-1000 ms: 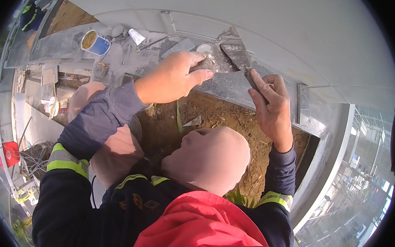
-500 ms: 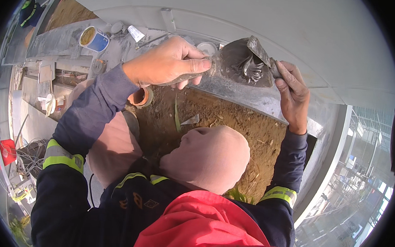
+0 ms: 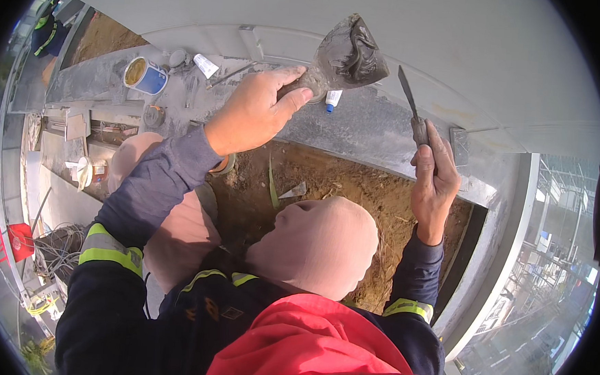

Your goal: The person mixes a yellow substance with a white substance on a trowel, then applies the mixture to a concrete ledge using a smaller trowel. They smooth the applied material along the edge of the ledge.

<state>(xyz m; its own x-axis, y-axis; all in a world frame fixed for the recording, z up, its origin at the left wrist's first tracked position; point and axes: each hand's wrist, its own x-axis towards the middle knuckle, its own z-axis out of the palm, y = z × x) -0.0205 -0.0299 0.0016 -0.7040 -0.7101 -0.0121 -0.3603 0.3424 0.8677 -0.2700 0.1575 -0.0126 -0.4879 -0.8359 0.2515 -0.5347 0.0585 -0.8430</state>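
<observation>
My left hand [image 3: 263, 110] is closed round the handle of a wide scraper [image 3: 313, 78], whose upturned blade carries a thick, glossy lump of dark grey paste [image 3: 355, 52]. To its right, my right hand [image 3: 434, 178] grips a second putty knife [image 3: 416, 114] by its handle, its blade raised nearly edge-on and apart from the paste. Behind them, a white tube with a blue cap [image 3: 332, 101] lies on the dusty grey ledge [image 3: 362, 133].
A blue-and-white bucket [image 3: 152, 81], another white tube [image 3: 204, 65] and a thin rod sit on the ledge. A pale panel [image 3: 473, 54] rises behind it. Bare soil [image 3: 407, 235] lies below around my knees [image 3: 317, 243]. Tangled cables [image 3: 59, 245] and a red object [image 3: 18, 241] are at left.
The loaded scraper has risen and turned, its blade tilting upward. My right hand's knife has pulled away from the paste and now stands separate to its right, exposing the blue-capped tube.
</observation>
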